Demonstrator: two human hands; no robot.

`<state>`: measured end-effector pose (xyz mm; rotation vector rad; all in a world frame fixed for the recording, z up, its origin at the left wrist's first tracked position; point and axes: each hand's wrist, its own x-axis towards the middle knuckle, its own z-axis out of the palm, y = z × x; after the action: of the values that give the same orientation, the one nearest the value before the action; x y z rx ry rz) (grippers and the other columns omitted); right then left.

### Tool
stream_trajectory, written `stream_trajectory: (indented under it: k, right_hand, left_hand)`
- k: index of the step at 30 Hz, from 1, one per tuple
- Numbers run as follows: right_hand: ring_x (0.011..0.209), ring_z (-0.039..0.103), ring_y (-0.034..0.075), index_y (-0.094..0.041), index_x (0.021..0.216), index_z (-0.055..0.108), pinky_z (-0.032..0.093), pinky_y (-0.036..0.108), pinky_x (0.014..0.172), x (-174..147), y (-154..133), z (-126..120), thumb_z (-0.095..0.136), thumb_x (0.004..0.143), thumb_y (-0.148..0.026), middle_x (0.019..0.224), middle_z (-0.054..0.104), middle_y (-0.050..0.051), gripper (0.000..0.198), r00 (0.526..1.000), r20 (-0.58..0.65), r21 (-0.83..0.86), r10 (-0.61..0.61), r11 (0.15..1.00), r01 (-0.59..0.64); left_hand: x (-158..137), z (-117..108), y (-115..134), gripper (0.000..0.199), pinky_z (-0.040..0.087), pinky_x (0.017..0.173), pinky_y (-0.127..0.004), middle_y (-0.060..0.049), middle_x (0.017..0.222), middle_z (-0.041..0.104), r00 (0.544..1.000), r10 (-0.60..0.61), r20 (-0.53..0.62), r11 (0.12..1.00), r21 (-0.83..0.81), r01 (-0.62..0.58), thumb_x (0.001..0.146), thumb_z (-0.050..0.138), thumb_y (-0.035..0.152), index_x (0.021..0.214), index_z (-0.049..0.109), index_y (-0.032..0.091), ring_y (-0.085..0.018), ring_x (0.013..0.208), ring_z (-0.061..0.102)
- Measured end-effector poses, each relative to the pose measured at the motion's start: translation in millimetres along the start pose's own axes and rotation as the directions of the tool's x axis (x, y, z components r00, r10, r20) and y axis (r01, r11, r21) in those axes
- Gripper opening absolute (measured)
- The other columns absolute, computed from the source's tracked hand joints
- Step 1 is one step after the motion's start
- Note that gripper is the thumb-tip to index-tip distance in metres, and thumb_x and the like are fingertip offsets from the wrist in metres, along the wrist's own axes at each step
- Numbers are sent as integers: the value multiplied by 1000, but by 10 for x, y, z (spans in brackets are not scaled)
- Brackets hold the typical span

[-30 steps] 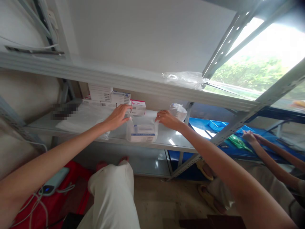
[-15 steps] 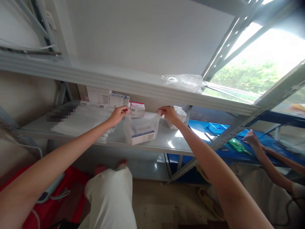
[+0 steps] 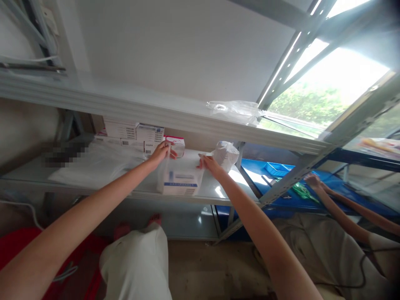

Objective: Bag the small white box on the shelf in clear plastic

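Plastic bag (image 3: 185,167) in both hands, its translucent film standing around a white box with a blue band (image 3: 180,190) near the front edge of a grey shelf (image 3: 213,186). The left hand (image 3: 160,153) grips the bag's upper left edge and the right hand (image 3: 210,164) pinches the upper right one. Half a second ago the box sat askew inside the bag; now its front lies nearly level, and the two hands have drawn closer together. The change suggests the box has settled inside, though the bag shows no knot yet. Whether its mouth gapes or lies flat is hard to tell. Just beyond the right hand sits a bagged bundle (image 3: 226,156); behind the left stand stacked boxes (image 3: 122,128), with flat plastic film (image 3: 90,166) spread nearby. At right, a co-worker's hand (image 3: 312,180) is near a green item (image 3: 303,191) on a blue surface (image 3: 254,171).
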<state>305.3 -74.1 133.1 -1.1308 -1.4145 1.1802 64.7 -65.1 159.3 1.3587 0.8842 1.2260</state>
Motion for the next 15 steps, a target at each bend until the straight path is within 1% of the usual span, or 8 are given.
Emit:
stream_trajectory:
  k: [2,3,5,6,8,10,13,15]
  right_hand:
    - [44,38,8,-21,49,51,52,34,69,21,70,100,75,58,-62,43,43,-7,48,999,19,116,34,993,-36]
    - [44,35,7,-22,51,49,52,33,69,25,100,153,77,56,-60,44,39,-8,48,999,22,182,32,983,-35]
    - [45,35,7,-22,54,47,53,33,71,16,136,245,77,56,-59,46,38,-9,48,999,40,297,20,954,-31]
    - [46,36,7,-22,54,46,53,33,72,5,140,278,76,57,-60,46,37,-9,49,997,68,332,24,942,-45]
    - [44,35,6,-22,54,43,52,32,67,-22,129,317,76,57,-60,47,36,-10,51,986,155,345,56,933,-107]
    - [41,28,5,-22,54,41,48,29,59,-37,109,332,76,57,-60,46,33,-11,52,969,228,312,92,936,-162]
    - [40,19,3,-22,56,41,40,25,50,-2,93,353,76,56,-58,45,28,-12,50,969,228,293,90,943,-157]
    - [39,16,3,-22,58,42,35,23,47,57,98,387,77,55,-56,45,26,-13,49,973,212,291,87,945,-148]
  left_hand:
    - [-47,18,-57,15,48,58,-28,6,48,55,999,-27,23,1000,6,27,79,44,26,92,48,19,-14,42,54]
    - [-75,16,-89,13,47,55,-27,9,43,48,999,-39,30,999,15,39,81,42,27,91,46,20,-12,37,46]
    - [-125,-3,-142,7,43,51,-22,13,41,37,998,-65,22,997,36,64,80,43,27,84,43,21,-8,33,33]
    - [-144,-13,-157,7,40,49,-20,13,42,34,997,-77,10,996,34,77,79,45,26,81,41,21,-7,34,30]
    - [-162,-13,-162,14,32,46,-16,12,46,33,995,-101,2,995,-6,101,76,49,22,75,35,22,-6,38,28]
    - [-155,27,-144,15,25,44,-14,10,50,32,994,-102,37,992,-70,105,73,47,18,73,33,21,-6,41,27]
    - [-109,146,-139,12,26,46,-15,9,53,29,987,-113,118,985,-114,127,75,42,16,74,32,21,-7,43,26]
    - [-72,237,-181,11,30,49,-17,8,57,32,985,-123,122,988,-75,133,76,43,14,76,34,21,-7,46,30]
